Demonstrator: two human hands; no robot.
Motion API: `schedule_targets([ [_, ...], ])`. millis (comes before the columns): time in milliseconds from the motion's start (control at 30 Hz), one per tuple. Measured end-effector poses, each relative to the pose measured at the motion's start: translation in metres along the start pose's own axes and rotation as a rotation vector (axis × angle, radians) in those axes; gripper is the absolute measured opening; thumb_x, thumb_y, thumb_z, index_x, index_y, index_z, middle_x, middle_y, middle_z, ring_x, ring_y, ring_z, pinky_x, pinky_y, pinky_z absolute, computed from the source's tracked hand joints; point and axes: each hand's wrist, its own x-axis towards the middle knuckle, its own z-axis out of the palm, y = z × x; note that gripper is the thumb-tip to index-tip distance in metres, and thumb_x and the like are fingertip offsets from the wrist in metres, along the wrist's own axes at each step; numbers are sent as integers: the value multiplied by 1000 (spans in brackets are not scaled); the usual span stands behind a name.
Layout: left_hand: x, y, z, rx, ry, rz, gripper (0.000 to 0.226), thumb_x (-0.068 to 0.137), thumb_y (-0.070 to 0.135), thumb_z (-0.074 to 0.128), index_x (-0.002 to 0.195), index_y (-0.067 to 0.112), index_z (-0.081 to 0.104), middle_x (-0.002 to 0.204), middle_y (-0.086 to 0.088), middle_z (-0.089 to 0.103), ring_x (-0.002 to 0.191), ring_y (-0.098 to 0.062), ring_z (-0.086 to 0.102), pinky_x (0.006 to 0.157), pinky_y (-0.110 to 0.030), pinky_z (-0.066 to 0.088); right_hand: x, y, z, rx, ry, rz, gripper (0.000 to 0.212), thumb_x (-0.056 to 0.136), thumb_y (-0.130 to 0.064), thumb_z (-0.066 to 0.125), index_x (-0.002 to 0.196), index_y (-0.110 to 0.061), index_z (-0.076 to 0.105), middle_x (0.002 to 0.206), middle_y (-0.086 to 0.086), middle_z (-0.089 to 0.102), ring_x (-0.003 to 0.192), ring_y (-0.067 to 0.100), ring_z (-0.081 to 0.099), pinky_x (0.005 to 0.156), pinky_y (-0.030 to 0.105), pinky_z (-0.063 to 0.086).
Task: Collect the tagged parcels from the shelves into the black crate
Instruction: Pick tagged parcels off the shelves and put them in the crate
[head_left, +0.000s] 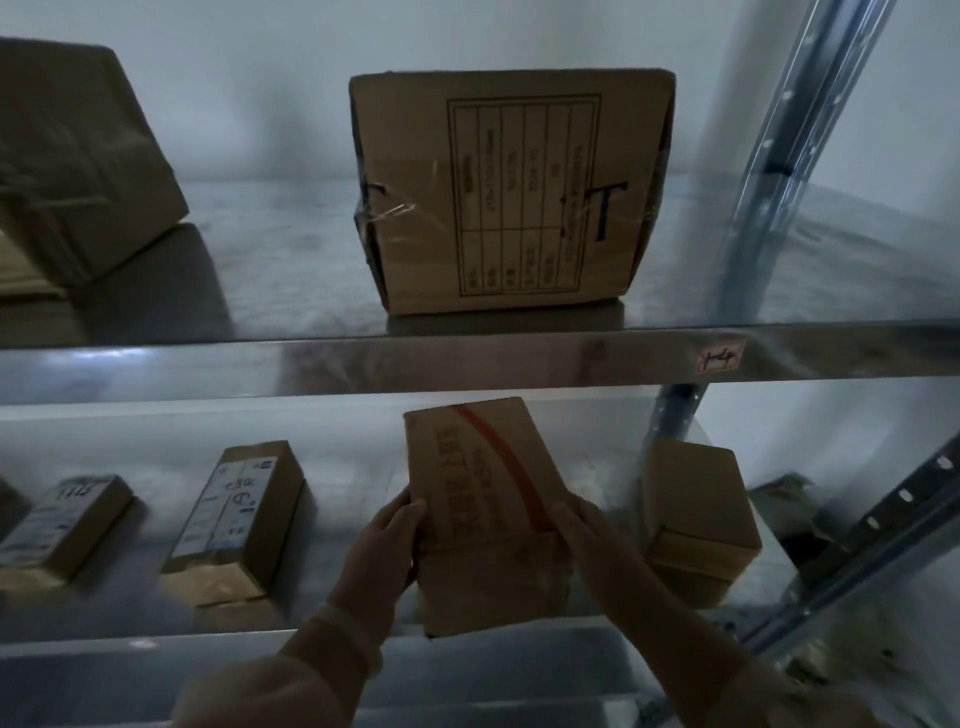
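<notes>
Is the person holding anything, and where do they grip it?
Yes: the red-striped cardboard box, left hand on its left side, right hand on its right side.

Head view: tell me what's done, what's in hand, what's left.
Done: cannot tell; the black crate is out of view. In hand: left hand and right hand grip the red-striped box at the front edge of the lower shelf. Left: two labelled boxes and a plain box sit on that shelf, a large printed box above.
</notes>
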Motion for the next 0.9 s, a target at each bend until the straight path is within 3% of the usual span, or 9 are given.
schedule_targets([
  [167, 9, -4, -6, 59, 34, -38, 27, 100, 10, 43, 99, 22, 67, 85, -1, 76, 81, -17, 73, 62, -26, 58, -5, -17, 1, -71, 36, -275, 39, 96, -49, 35, 123, -35, 59, 114, -6, 67, 108, 13, 63, 91, 42, 54],
  [267, 14, -3, -10, 188, 71, -2, 27, 98, 7, 48, 119, 12, 63, 98, -9, 72, 90, -25, 70, 72, -35, 59, -7, -26, 5, -303, 20, -373, 40, 96, -45, 35, 132, -37, 52, 130, -10, 57, 120, 6, 53, 98, 36, 49],
  [333, 15, 1, -9, 282, 143, 84, 31, 95, 13, 56, 125, 15, 59, 102, -8, 69, 94, -27, 67, 80, -42, 58, -7, -27, 12, -494, 12, -387, 47, 94, -45, 34, 139, -37, 45, 142, -13, 47, 128, 0, 40, 108, 35, 40],
  [367, 14, 6, -7, 316, 160, 140, 25, 95, 18, 57, 119, 20, 62, 98, -6, 70, 91, -26, 67, 80, -43, 58, -7, -27, 17, -572, -3, -406, 47, 94, -46, 34, 138, -37, 44, 144, -14, 44, 128, -3, 36, 110, 35, 36],
  [433, 12, 18, 0, 250, 107, 188, 20, 95, 32, 54, 110, 24, 65, 96, -6, 72, 88, -26, 70, 80, -45, 59, -8, -24, 27, -643, -74, -441, 46, 95, -51, 33, 138, -40, 42, 146, -18, 39, 130, -7, 30, 112, 32, 31],
  [533, 12, 24, 3, 193, 20, 173, 37, 90, 39, 57, 123, 23, 59, 107, -4, 72, 93, -23, 71, 81, -43, 59, -5, -19, 32, -676, -126, -433, 45, 97, -54, 34, 141, -43, 35, 151, -18, 30, 135, -4, 25, 110, 26, 28],
  [667, 19, 17, -12, 249, 91, 142, 28, 95, 9, 51, 121, 18, 59, 110, -8, 70, 97, -28, 68, 87, -53, 55, 5, -10, 16, -683, 59, -369, 51, 94, -50, 39, 143, -38, 34, 152, -11, 33, 137, 5, 27, 109, 26, 24],
  [767, 21, 12, -16, 221, 107, 116, 26, 95, 6, 52, 111, 23, 60, 110, -11, 70, 95, -27, 69, 84, -49, 57, 11, 7, -13, -753, 131, -279, 54, 94, -46, 48, 144, -34, 35, 154, -6, 30, 140, 12, 25, 110, 28, 20],
  [900, 23, 19, -4, 415, 154, 377, 37, 87, 5, 63, 107, 37, 58, 109, 1, 66, 102, -19, 65, 82, -40, 58, 12, 23, -67, -700, 402, -157, 54, 93, -31, 58, 142, -20, 39, 148, 6, 39, 136, 23, 36, 112, 38, 30],
])
